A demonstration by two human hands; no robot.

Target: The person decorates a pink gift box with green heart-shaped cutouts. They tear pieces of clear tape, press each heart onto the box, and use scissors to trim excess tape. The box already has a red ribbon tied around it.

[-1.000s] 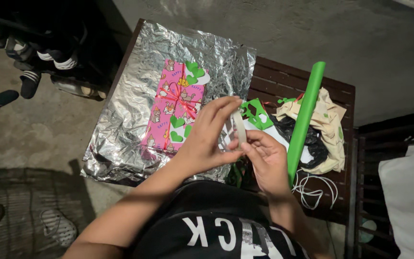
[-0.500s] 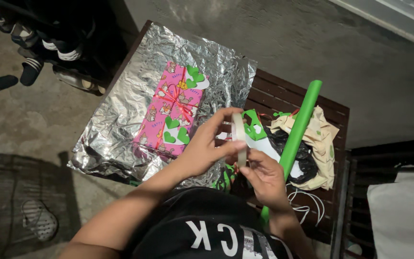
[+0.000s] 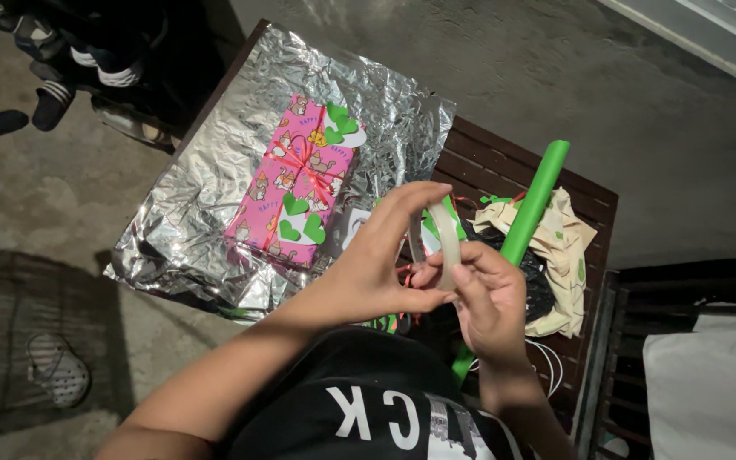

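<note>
Both hands hold a roll of clear tape upright over the near edge of the table. My left hand grips it from the left with thumb below and fingers arched over the top. My right hand pinches its lower right side, thumb pressed on the roll's rim. Behind the hands lies a pink wrapped gift box tied with red ribbon and decorated with green hearts, resting on a crumpled sheet of silver foil.
A dark slatted wooden table carries a green paper roll, a cream cloth bag, black plastic, green and white paper cutouts and a white cord. Sandals lie on the concrete floor at left. A white cushion sits at right.
The tape roll has turned a little in my hands and my right thumb has shifted onto its rim. The view has drifted slightly; the gift box and foil stay put.
</note>
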